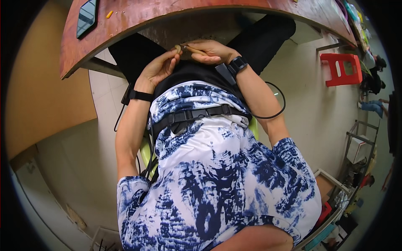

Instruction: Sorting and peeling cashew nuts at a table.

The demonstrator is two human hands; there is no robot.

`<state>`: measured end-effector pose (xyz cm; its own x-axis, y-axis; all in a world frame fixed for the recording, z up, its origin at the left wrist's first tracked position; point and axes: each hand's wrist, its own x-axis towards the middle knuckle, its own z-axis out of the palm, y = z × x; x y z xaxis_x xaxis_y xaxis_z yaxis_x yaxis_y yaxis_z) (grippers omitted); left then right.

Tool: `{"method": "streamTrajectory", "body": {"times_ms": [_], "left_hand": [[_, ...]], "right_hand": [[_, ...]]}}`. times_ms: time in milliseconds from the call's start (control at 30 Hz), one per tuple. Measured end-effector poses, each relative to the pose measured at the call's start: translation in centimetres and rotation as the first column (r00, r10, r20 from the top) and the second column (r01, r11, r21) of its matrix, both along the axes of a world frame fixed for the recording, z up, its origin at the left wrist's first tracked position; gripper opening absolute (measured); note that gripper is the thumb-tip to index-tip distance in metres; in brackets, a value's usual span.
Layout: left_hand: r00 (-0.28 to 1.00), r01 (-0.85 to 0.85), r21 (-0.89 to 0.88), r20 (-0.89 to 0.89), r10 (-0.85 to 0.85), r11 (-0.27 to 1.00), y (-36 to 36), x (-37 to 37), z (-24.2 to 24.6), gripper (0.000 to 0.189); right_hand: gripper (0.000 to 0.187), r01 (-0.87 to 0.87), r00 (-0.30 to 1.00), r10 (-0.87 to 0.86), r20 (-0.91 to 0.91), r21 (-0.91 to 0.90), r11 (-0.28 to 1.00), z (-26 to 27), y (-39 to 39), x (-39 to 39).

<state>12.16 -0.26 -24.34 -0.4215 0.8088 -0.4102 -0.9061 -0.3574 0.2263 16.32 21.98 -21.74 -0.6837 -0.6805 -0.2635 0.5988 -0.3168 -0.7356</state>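
Both hands are close together over my lap, just below the edge of a reddish wooden table (201,5). My left hand (161,67) pinches a small pale, rounded piece (178,48) between thumb and fingertips. My right hand (209,51) is closed around a slim tool with a wooden handle (196,50), its tip pointing at the small piece. The tip is too small to make out. Black straps sit on both wrists, and a black device with a cable is at the right one.
A smartphone (87,18) and a small yellow-orange piece (109,14) lie on the table at the upper left. A red plastic stool (341,69) stands on the right. Metal shelving (361,141) holds boxes farther right, with several people beyond.
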Motion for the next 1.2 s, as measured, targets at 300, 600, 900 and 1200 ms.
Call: {"method": "streamTrajectory", "body": {"times_ms": [300,600,900,1200], "left_hand": [[0.997,-0.015,-0.101,-0.081,0.007,0.995,-0.1,0.0,0.2,0.020],[0.971,0.071,-0.077,-0.221,-0.086,0.994,-0.2,0.1,1.0,0.027],[0.895,0.126,-0.074,-0.421,-0.145,0.989,-0.3,0.9,1.2,0.051],[0.932,0.075,-0.161,-0.340,-0.126,0.984,-0.2,0.9,1.4,0.032]], "right_hand": [[0.039,-0.069,0.997,0.073,0.035,-0.121,0.990,-0.6,0.8,-0.2],[0.041,-0.060,0.998,0.059,-0.012,-0.092,0.994,0.8,0.4,0.3],[0.045,-0.155,0.988,0.151,-0.033,-0.219,0.963,0.7,1.0,0.5],[0.042,-0.191,0.978,0.167,-0.128,-0.206,0.960,1.3,1.0,0.8]]}}
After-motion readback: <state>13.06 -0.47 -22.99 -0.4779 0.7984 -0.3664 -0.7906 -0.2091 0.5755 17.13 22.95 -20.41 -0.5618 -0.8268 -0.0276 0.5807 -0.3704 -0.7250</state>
